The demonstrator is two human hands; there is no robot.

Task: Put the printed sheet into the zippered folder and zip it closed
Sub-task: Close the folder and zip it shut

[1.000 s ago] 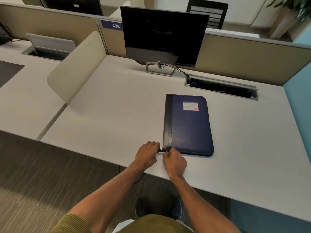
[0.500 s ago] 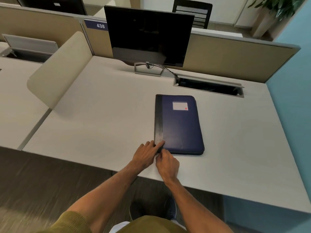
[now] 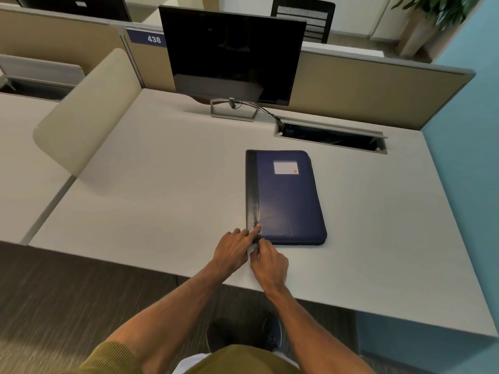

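"438" is showing on the partition sign (image 3: 146, 38), "DELL" on the monitor (image 3: 232, 54). Navy zippered folder (image 3: 286, 198), black spine, lined label (image 3: 285, 167), is lying closed at frame centre on the bench (image 3: 162, 184). Your left hand (image 3: 234, 251) is pressing its near-left corner, fingers extended; your right hand (image 3: 268, 261) is pinching there, at what I can't tell.

Both forearms reach forward over the near table edge, bare, olive sleeves pushed up at the elbows. Left hand (image 3: 234, 251) palm down, fingers extended, index fingertip pressed flat. Right hand (image 3: 270, 261) just beside it, touching, fingers curled in a pinch at the tips. What it pinches is too small to tell.
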